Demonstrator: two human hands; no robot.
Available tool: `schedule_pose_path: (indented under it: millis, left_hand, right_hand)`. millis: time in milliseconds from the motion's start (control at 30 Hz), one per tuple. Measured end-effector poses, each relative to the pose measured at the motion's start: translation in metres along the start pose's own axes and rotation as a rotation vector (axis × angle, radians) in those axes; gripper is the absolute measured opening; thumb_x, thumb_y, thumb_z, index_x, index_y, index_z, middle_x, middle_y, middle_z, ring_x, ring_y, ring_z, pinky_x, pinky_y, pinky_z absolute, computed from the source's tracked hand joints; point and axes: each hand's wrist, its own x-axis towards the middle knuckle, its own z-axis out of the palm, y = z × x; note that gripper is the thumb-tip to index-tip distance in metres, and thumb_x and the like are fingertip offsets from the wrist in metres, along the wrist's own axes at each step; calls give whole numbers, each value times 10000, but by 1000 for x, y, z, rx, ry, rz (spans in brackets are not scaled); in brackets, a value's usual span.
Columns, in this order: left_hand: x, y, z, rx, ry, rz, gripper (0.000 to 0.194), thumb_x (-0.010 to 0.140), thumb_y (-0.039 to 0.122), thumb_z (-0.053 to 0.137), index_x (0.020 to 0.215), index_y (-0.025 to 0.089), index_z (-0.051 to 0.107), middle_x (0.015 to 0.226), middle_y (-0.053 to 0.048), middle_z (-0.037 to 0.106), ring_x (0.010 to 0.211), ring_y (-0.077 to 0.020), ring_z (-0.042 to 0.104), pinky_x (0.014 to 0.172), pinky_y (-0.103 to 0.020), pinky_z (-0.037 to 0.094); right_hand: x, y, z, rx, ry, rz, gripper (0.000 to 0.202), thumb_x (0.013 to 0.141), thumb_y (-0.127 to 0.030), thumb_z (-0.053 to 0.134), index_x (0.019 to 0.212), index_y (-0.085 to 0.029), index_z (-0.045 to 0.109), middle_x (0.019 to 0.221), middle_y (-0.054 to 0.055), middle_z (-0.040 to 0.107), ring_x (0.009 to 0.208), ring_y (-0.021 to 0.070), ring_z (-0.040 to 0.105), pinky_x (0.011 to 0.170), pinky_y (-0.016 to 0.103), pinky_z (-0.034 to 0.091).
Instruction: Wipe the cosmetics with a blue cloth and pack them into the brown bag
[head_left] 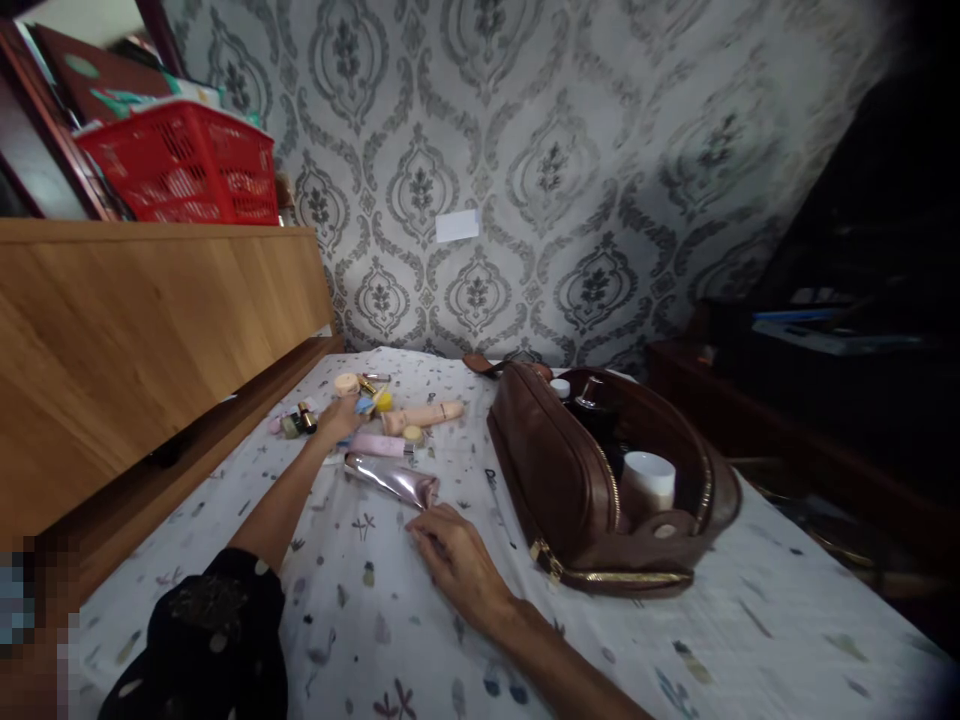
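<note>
My left hand [339,422] reaches into a loose group of cosmetics on the patterned sheet. Its fingertips are at a small light-blue item [365,405], and I cannot tell whether they grip it. My right hand [456,562] has curled fingers at the near end of a shiny silvery-pink squeeze tube [391,480], which lies slanted on the sheet. Behind that tube lie a pale pink tube [377,445], a peach tube [424,415] and a small round jar [413,434]. Small dark-capped bottles [306,417] lie left of my left hand.
A brown leather toiletry bag [555,470] stands unzipped on the right, holding a white-lidded jar [649,475] and a dark bottle [592,400]. A wooden board [165,340] borders the bed [360,620] on the left. Above it sits a red basket [180,165]. Patterned wallpaper [555,170] is behind.
</note>
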Motion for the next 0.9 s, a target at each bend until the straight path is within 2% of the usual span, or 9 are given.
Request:
schedule_pose_path:
  millis: [100, 200, 333, 467, 600, 667, 733, 800, 900]
  left_hand:
    - [-11, -4, -10, -240, 108, 23, 284, 707, 383, 727, 885, 176, 648, 913, -71, 705, 962, -265, 636, 738, -298, 490]
    - [-28, 2, -14, -502, 112, 45, 413, 710, 530, 700, 873, 157, 631, 781, -53, 688, 797, -226, 660, 659, -287, 509]
    - [-62, 21, -3, -809, -3, 68, 549, 678, 663, 673, 854, 147, 616, 695, -56, 670, 634, -191, 652, 598, -301, 539]
    - [-104, 47, 28, -973, -175, 89, 515, 647, 630, 720, 817, 155, 619, 697, -47, 662, 590, -170, 631, 581, -295, 540]
    - [-140, 66, 54, -924, -246, 128, 405, 698, 548, 725, 753, 162, 616, 643, -11, 609, 556, -152, 570, 527, -265, 496]
    - [-151, 72, 57, -887, -211, 171, 363, 757, 511, 691, 893, 178, 641, 732, -4, 624, 657, -165, 587, 624, -276, 520]
    - [-159, 74, 57, -831, -153, 228, 417, 824, 482, 627, 1136, 207, 596, 918, -19, 640, 842, -194, 606, 817, -316, 521]
    - [-164, 73, 57, -716, -108, 293, 532, 869, 457, 563, 1329, 208, 467, 1103, -60, 611, 1009, -224, 589, 979, -369, 457]
    - [-166, 70, 61, -586, -90, 342, 694, 883, 446, 525, 1472, 196, 255, 1258, -130, 559, 1122, -251, 570, 1049, -415, 406]
  right_hand:
    - [-1, 1, 0, 24, -2, 21, 237, 933, -208, 472, 887, -169, 701, 831, 79, 688, 824, 204, 624, 760, 318, 491]
    - [0, 2, -1, 88, 12, 94, 252, 935, -286, 482, 950, -179, 709, 899, 87, 695, 825, 208, 640, 742, 325, 510]
    - [4, 1, -2, 343, 50, 264, 351, 924, -462, 501, 1062, -191, 678, 948, 85, 693, 814, 212, 657, 666, 319, 536]
    - [10, -2, -4, 755, 115, 403, 501, 829, -599, 610, 1153, -217, 614, 1087, 97, 675, 954, 233, 670, 697, 325, 566]
    - [12, 5, -5, 961, 98, 512, 531, 692, -584, 764, 1028, -203, 608, 913, 45, 675, 738, 179, 688, 595, 268, 530]
    - [12, 11, -4, 941, 102, 520, 519, 662, -560, 795, 964, -187, 598, 794, 10, 651, 625, 144, 656, 526, 231, 477]
    - [11, 14, -2, 882, 118, 505, 506, 675, -564, 778, 944, -183, 581, 694, -19, 618, 540, 116, 603, 481, 214, 434]
    - [9, 15, -1, 802, 114, 473, 470, 714, -568, 736, 926, -190, 556, 622, -48, 576, 470, 94, 537, 450, 210, 409]
    - [7, 9, -1, 649, 87, 415, 349, 784, -495, 681, 898, -211, 513, 618, -68, 536, 440, 79, 479, 421, 204, 394]
